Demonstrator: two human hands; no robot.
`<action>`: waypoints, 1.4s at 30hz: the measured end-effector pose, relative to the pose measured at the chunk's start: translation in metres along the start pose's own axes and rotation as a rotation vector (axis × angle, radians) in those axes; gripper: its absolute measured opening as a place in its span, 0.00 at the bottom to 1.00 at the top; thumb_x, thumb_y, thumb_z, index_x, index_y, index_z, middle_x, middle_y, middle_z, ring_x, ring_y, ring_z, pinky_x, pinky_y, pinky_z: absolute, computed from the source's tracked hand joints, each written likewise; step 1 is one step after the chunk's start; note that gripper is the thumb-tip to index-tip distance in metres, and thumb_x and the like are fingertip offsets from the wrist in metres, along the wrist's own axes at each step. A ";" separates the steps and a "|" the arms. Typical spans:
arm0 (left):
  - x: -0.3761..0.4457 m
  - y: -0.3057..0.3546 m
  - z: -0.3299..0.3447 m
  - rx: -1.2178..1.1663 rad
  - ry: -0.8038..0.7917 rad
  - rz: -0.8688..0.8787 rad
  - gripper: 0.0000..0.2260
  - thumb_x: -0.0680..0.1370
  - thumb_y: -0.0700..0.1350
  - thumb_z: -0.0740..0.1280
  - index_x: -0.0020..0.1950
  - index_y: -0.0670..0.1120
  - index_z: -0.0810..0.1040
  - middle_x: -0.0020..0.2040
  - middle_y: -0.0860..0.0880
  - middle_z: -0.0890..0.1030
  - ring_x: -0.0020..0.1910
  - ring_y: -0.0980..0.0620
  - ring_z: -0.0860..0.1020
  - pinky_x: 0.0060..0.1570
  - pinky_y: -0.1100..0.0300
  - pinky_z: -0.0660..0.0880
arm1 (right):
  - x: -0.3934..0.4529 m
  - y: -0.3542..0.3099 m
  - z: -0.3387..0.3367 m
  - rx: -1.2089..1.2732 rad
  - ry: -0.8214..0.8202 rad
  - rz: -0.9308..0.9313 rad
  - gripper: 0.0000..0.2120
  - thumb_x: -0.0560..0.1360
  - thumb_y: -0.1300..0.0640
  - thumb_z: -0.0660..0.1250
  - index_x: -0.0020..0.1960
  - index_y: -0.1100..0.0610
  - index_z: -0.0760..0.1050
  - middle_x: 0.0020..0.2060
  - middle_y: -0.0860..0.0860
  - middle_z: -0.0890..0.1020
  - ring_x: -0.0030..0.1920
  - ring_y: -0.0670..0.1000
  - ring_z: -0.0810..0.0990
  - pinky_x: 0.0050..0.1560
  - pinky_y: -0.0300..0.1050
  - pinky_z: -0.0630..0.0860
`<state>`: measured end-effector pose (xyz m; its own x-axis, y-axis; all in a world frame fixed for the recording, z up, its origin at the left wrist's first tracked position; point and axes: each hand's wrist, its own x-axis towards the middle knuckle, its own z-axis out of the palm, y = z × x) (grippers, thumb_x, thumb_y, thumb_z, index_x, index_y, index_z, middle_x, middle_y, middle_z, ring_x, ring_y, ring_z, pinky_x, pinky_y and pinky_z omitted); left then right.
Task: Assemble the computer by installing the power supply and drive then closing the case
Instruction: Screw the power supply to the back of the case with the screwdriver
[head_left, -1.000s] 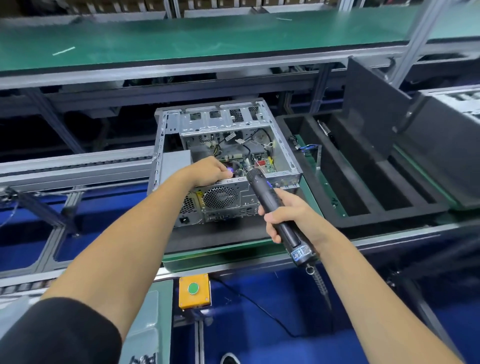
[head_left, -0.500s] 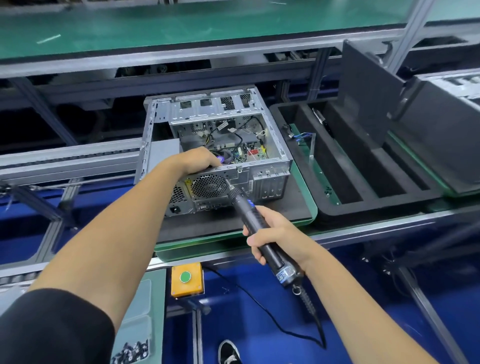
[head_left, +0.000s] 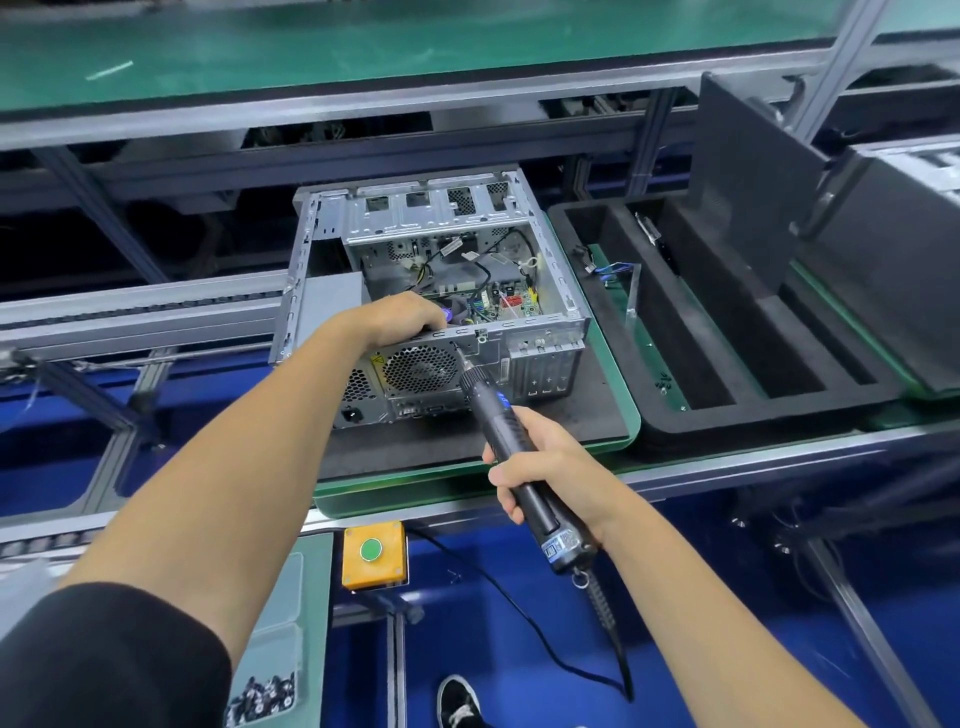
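Left hand curls over the near top edge of the open silver metal computer case, fingers hidden inside. Just right of it, the black electric screwdriver meets the case's rear panel, gripped firmly by the right hand, nearer the person.

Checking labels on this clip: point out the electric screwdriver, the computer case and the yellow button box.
electric screwdriver (head_left: 506, 434): head view, on its black barrel above the gripping hand.
computer case (head_left: 563, 291): head view, on its right side wall.
yellow button box (head_left: 387, 564): head view, on its yellow top face.
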<state>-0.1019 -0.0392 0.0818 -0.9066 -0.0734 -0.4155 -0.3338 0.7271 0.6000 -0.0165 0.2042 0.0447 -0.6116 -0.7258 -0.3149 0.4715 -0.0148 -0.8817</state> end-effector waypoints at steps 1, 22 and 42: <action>0.000 0.000 0.000 0.015 -0.001 0.004 0.10 0.70 0.42 0.61 0.32 0.47 0.60 0.28 0.52 0.61 0.30 0.52 0.57 0.35 0.53 0.55 | 0.000 0.000 0.000 -0.003 -0.002 -0.001 0.22 0.66 0.67 0.69 0.59 0.61 0.69 0.44 0.54 0.76 0.28 0.53 0.75 0.28 0.44 0.74; 0.002 0.000 0.003 0.048 0.020 0.063 0.12 0.71 0.38 0.58 0.33 0.48 0.57 0.32 0.50 0.58 0.33 0.51 0.54 0.36 0.52 0.52 | 0.002 -0.001 0.006 -0.037 0.015 0.014 0.19 0.66 0.66 0.69 0.54 0.58 0.70 0.45 0.55 0.75 0.28 0.53 0.75 0.29 0.44 0.74; -0.001 -0.005 -0.002 -0.077 -0.032 0.141 0.15 0.75 0.33 0.59 0.32 0.46 0.60 0.27 0.53 0.62 0.28 0.55 0.58 0.36 0.57 0.57 | 0.012 0.010 0.034 -0.218 0.195 0.020 0.16 0.68 0.66 0.68 0.51 0.54 0.67 0.40 0.56 0.73 0.32 0.55 0.74 0.32 0.48 0.76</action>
<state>-0.1003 -0.0440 0.0805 -0.9376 0.0482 -0.3445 -0.2240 0.6739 0.7041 0.0025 0.1722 0.0440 -0.7241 -0.5785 -0.3755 0.3499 0.1610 -0.9228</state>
